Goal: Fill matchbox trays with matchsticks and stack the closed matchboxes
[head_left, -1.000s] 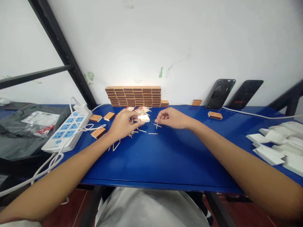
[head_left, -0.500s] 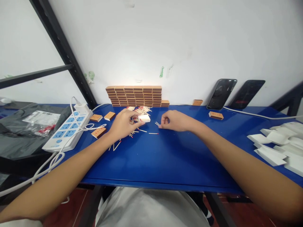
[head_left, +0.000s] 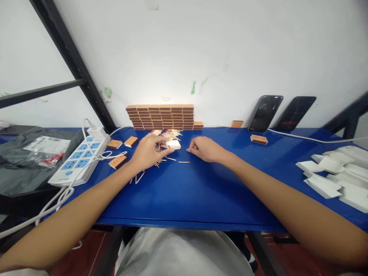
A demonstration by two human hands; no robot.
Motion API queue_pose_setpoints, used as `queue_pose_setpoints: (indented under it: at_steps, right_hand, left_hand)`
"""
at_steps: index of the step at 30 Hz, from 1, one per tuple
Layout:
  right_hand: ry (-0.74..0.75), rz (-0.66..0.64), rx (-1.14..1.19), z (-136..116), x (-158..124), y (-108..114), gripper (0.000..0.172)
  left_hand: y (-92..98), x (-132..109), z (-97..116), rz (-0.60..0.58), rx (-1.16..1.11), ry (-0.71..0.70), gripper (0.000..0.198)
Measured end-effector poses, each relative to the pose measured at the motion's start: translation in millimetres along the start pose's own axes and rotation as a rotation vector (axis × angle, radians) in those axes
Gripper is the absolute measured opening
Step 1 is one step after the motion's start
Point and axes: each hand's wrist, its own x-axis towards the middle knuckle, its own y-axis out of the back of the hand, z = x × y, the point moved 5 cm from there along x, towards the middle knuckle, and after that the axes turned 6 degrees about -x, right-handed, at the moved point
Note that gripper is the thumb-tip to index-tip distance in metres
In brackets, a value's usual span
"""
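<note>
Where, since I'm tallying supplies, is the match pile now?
In the head view, the match pile lies left of centre on the blue table, in front of the stacked matchboxes, partly hidden by the left hand.

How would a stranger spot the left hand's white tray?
On the blue table, find the stacked matchboxes. In front of them, by loose matches, the left hand holds the white tray. Unlike the trays heaped at right, it is held.

matchbox tray (head_left: pixel 174 145) — matt paper; tabletop (head_left: pixel 184 195) — smooth, glossy
</note>
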Motion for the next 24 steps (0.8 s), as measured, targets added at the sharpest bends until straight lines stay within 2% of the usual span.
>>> queue_pose_setpoints:
  at_steps: [5,12,16,21,24]
  right_hand:
    - [0.099,0.039,-0.021,-5.0,-4.3,8.5,0.022]
    - [0.084,0.176,0.246,-4.4,-5.2,19.7,0.009]
    - [0.140,0.262,0.243,-7.3,-3.1,17.2,0.022]
    - [0.259,0.208,0.184,-14.0,-1.9,10.6,0.028]
    - [0.289,0.239,0.212,-16.6,-2.8,11.9,0.032]
  left_hand:
    - [0.1,0.0,-0.3,-0.007,0.002,0.004,0.033]
    - [0.0,-0.5,1.1,-0.026,-0.009,0.013,0.033]
    - [0.5,-0.3,2.1,-0.026,-0.005,0.012,0.033]
    - [-0.1,-1.2,2.7,-0.032,-0.022,0.004,0.034]
    - [-3.6,-2.5,4.0,-0.061,-0.050,-0.032,0.034]
